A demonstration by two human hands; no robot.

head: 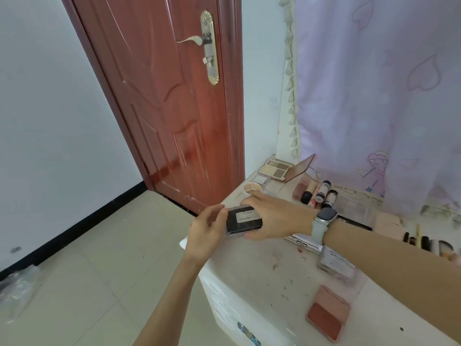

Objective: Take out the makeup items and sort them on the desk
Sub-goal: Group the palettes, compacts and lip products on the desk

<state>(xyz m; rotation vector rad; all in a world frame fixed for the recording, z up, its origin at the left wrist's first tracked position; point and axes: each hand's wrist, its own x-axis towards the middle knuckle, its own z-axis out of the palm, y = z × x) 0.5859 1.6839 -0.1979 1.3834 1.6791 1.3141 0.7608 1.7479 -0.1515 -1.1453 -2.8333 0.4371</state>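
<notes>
The print on the label of the black case (pixel 244 219) is too small to read, and the right hand (pixel 275 218) covers the case's right end. The right forearm hides part of the silver tray (pixel 303 242) and of the clear box (pixel 336 265) near the surface's (pixel 262 275) middle. The brushes (pixel 434 245) at the surface's right edge are cut off by the frame. The lettering on the dark tubes (pixel 324 192) is blurred.
</notes>
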